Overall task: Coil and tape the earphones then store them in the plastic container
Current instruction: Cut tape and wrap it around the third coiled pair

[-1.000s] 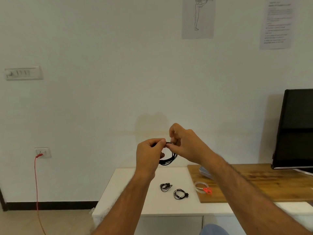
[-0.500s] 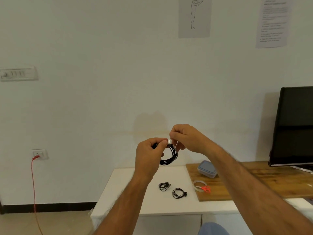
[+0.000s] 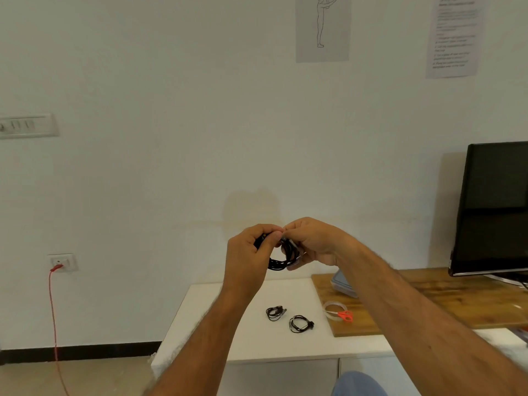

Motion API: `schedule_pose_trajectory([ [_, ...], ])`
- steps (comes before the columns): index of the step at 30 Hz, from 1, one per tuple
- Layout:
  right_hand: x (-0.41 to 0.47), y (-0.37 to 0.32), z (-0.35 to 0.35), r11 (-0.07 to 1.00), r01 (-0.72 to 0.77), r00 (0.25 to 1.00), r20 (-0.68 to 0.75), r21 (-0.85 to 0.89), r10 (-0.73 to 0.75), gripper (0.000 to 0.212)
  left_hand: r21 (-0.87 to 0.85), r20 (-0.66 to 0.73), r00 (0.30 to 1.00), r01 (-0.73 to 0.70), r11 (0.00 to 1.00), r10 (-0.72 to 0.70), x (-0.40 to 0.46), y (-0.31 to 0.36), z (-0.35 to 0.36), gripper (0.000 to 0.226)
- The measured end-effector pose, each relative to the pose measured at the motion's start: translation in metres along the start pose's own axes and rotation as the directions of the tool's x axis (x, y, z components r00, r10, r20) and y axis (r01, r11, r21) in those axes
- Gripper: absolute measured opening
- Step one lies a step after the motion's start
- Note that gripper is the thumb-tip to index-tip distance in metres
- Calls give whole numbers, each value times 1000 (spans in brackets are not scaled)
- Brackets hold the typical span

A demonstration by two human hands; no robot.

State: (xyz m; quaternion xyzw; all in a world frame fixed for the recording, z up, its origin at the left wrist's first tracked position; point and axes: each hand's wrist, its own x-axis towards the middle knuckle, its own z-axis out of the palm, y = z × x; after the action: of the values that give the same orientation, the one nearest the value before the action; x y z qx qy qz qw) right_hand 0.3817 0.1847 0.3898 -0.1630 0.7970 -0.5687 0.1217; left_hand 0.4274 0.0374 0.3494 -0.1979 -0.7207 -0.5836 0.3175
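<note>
Coiled black earphones (image 3: 281, 260) between left hand (image 3: 251, 252) and right hand (image 3: 311, 241), both pinching its top.

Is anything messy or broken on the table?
Nothing stands out. Two coiled earphones lie neatly on the white table. The tape roll and red scissors sit on the wooden board near the plastic container. Both the left hand and right hand hold another black coil.

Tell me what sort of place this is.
Probably a home or small office room set up for a recording task: a white cabinet against a plain wall, a monitor on a wooden board, and printed instruction sheets taped to the wall.
</note>
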Motion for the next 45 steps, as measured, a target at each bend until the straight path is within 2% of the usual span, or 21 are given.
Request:
schedule_pose_trajectory([
  [11,2,-6,4,1000,-18,1000,12,11,18,26,40,-97,989,-105,994,108,1,-10,7,18],
  [17,3,-6,3,998,-30,997,72,64,25,25,50,-123,983,-129,990,135,2,-9,9,17],
  [26,3,-3,3,986,-47,982,189,158,17,30,113,-122,969,-203,973,217,5,-4,6,32],
  [28,3,-2,2,986,-51,978,207,161,17,28,117,-110,969,-208,971,221,6,-5,6,29],
  [31,4,-1,1,988,-48,975,220,146,15,25,78,-97,980,-167,983,174,5,-6,5,26],
  [35,4,-2,2,994,-23,977,214,108,-1,25,103,-98,978,-173,980,183,5,-5,4,30],
  [41,3,0,4,995,38,983,175,91,-53,30,129,-76,977,-189,973,200,4,-8,1,19],
  [45,6,2,7,993,90,994,77,-73,-84,24,211,-72,976,-185,960,204,6,-15,-1,11],
])
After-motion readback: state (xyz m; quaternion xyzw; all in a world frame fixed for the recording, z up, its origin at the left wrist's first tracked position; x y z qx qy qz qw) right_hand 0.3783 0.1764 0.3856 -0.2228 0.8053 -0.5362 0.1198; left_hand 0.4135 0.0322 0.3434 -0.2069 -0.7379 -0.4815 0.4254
